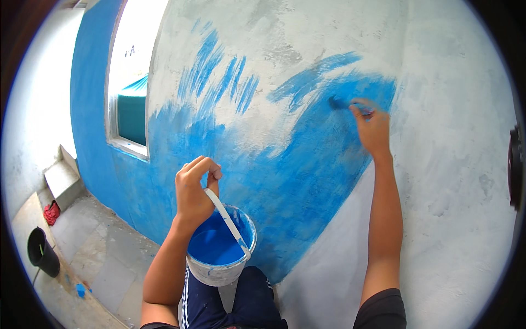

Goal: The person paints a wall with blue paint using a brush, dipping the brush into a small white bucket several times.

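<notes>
My left hand is closed near the end of the white handle of a paint bucket, which hangs in front of my legs. Blue paint fills part of the bucket, and its pale outside is smeared. Up at the right, my right hand grips a paintbrush, its dark bristles against the wall. The brush is a little blurred, and my fingers hide most of its handle. Fresh blue covers the wall's lower middle, with streaky strokes above on bare grey-white plaster.
A window opening with a pale frame is at the left in a blue-painted stretch of wall. On the floor at lower left stand a black bucket and a red cloth-like bundle, near a pale step. A dark round object sits at the right edge.
</notes>
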`<action>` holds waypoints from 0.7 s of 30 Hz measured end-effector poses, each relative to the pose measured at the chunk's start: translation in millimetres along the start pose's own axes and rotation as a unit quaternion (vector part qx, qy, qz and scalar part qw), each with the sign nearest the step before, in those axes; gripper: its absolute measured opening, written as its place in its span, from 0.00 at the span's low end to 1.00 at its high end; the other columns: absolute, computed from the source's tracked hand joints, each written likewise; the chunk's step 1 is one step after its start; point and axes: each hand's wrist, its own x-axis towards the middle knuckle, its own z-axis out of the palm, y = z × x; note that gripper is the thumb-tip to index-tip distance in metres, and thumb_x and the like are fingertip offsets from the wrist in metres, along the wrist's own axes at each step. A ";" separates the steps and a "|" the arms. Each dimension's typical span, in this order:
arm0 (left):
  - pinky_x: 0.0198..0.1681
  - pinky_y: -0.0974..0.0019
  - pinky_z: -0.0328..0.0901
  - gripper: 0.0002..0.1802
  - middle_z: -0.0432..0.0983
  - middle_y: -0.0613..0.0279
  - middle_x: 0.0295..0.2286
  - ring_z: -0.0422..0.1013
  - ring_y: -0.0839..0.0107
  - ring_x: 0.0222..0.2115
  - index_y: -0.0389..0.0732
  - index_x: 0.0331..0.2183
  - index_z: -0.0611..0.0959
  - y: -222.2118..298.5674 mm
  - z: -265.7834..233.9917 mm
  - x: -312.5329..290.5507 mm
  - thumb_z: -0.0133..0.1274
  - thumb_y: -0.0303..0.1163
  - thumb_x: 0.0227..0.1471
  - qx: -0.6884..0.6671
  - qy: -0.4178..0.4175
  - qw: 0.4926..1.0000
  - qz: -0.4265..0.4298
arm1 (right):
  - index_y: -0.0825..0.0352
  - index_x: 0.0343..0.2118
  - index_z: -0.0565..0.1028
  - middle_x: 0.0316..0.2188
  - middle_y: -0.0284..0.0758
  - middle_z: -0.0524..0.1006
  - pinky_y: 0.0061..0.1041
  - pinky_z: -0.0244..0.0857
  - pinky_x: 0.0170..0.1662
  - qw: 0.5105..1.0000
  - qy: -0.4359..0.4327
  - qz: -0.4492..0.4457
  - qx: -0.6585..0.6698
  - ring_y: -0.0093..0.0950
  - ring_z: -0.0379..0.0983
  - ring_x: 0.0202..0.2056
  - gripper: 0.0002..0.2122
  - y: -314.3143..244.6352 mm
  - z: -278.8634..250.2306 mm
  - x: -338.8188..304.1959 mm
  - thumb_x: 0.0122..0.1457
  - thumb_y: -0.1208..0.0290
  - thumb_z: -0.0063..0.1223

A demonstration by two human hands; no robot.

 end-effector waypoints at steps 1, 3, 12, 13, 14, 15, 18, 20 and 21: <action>0.38 0.61 0.71 0.11 0.80 0.54 0.25 0.82 0.61 0.31 0.35 0.25 0.80 -3.6 0.0 -1.2 0.54 0.08 0.44 -0.005 0.004 1.000 0.004 | 0.66 0.45 0.85 0.41 0.40 0.86 0.29 0.75 0.36 0.999 0.048 0.005 -0.013 0.33 0.82 0.35 0.09 5.3 -7.3 5.8 0.66 0.69 0.65; 0.38 0.62 0.72 0.11 0.80 0.54 0.24 0.81 0.61 0.30 0.35 0.25 0.80 -5.4 -1.3 -4.7 0.53 0.08 0.44 0.003 0.004 1.000 0.002 | 0.65 0.44 0.85 0.40 0.40 0.86 0.28 0.75 0.35 0.989 0.139 -0.010 -0.043 0.33 0.82 0.34 0.09 14.7 -12.4 12.9 0.66 0.68 0.65; 0.41 0.62 0.75 0.11 0.79 0.52 0.25 0.81 0.61 0.32 0.33 0.24 0.77 -12.0 -8.7 -9.0 0.52 0.06 0.43 0.031 -0.001 1.000 -0.001 | 0.60 0.44 0.84 0.41 0.33 0.84 0.31 0.75 0.34 0.981 0.033 -0.175 -0.077 0.32 0.82 0.33 0.07 -4.2 58.3 -35.8 0.64 0.71 0.65; 0.42 0.62 0.75 0.11 0.79 0.53 0.25 0.81 0.61 0.33 0.33 0.25 0.77 -10.5 -9.4 -8.8 0.52 0.06 0.43 0.031 0.002 1.000 0.000 | 0.60 0.43 0.84 0.41 0.33 0.84 0.31 0.75 0.34 0.982 -0.037 -0.173 -0.068 0.32 0.82 0.33 0.07 -15.2 65.9 -39.7 0.64 0.71 0.65; 0.42 0.62 0.75 0.11 0.79 0.53 0.25 0.81 0.62 0.33 0.32 0.25 0.77 -9.2 -12.0 -7.6 0.52 0.06 0.43 0.035 0.006 0.999 0.004 | 0.60 0.43 0.84 0.41 0.33 0.84 0.31 0.75 0.35 0.978 -0.103 -0.173 -0.053 0.33 0.82 0.34 0.06 -28.0 73.0 -40.1 0.64 0.71 0.65; 0.42 0.62 0.76 0.10 0.78 0.53 0.25 0.81 0.62 0.33 0.32 0.25 0.77 -8.9 -14.6 -7.8 0.52 0.06 0.43 0.039 0.003 0.999 0.005 | 0.60 0.43 0.84 0.41 0.33 0.84 0.31 0.75 0.36 0.970 -0.169 -0.172 -0.038 0.33 0.82 0.34 0.06 -35.8 75.4 -39.8 0.64 0.71 0.65; 0.43 0.62 0.76 0.10 0.78 0.54 0.25 0.81 0.63 0.33 0.32 0.25 0.77 -8.9 -20.5 -9.8 0.52 0.06 0.44 0.046 0.001 0.999 0.004 | 0.60 0.43 0.85 0.37 0.34 0.84 0.32 0.74 0.36 0.973 -0.186 -0.131 0.027 0.32 0.81 0.33 0.07 -42.5 76.2 -21.3 0.64 0.70 0.66; 0.43 0.62 0.76 0.10 0.78 0.54 0.25 0.81 0.63 0.33 0.32 0.25 0.76 -9.8 -21.7 -12.1 0.52 0.06 0.44 0.052 0.004 0.999 0.000 | 0.60 0.44 0.86 0.36 0.34 0.83 0.31 0.73 0.35 0.986 -0.136 -0.051 0.077 0.30 0.79 0.31 0.07 -45.8 56.0 1.8 0.64 0.70 0.66; 0.43 0.62 0.76 0.10 0.78 0.54 0.25 0.81 0.63 0.33 0.32 0.26 0.76 -11.2 -22.9 -14.3 0.52 0.06 0.44 0.055 0.004 0.998 -0.005 | 0.60 0.44 0.86 0.36 0.34 0.83 0.30 0.73 0.35 0.992 -0.079 -0.079 0.067 0.29 0.78 0.31 0.07 -33.4 50.9 16.3 0.64 0.70 0.66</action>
